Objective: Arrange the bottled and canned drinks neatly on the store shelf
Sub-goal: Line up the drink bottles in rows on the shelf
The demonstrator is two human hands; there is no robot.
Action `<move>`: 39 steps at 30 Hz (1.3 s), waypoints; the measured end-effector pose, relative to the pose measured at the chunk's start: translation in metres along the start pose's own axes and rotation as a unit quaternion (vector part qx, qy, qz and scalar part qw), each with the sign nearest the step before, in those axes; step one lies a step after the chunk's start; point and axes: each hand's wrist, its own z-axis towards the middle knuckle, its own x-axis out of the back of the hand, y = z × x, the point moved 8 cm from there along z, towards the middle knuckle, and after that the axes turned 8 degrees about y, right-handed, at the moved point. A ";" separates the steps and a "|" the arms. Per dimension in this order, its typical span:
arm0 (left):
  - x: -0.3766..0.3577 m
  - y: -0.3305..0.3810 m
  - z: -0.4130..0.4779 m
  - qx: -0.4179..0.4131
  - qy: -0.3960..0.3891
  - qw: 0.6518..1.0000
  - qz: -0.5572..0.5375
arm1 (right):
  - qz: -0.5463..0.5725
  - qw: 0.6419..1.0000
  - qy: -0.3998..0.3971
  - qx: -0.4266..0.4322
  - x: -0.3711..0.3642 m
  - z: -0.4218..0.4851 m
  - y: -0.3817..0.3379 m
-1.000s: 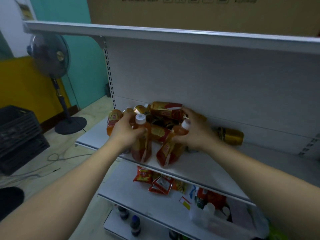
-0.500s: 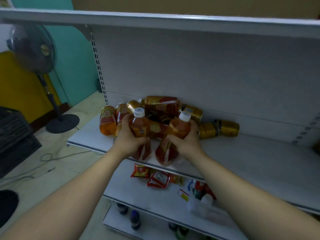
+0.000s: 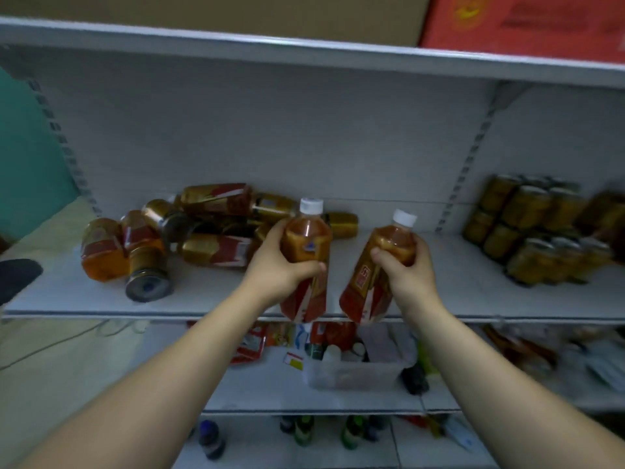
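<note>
My left hand grips an upright amber tea bottle with a white cap and red label. My right hand grips a second tea bottle of the same kind, tilted slightly right. Both bottles hang in front of the white middle shelf, near its front edge. To the left lies a jumbled pile of bottles and gold cans on their sides. At the far right of the shelf stand gold cans in neat stacked rows.
A lower shelf holds snack packets and a clear plastic bin of small items. Dark bottles stand on the bottom level. A shelf board overhead carries a cardboard box and a red box.
Both hands have lifted their bottles out of the pile and carried them right. The view has swung right, revealing the stacked cans; the fan is out of sight.
</note>
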 end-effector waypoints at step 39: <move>-0.752 0.199 -0.039 -0.033 -0.273 0.958 -0.085 | -0.171 0.945 0.279 -0.005 0.671 0.275 0.002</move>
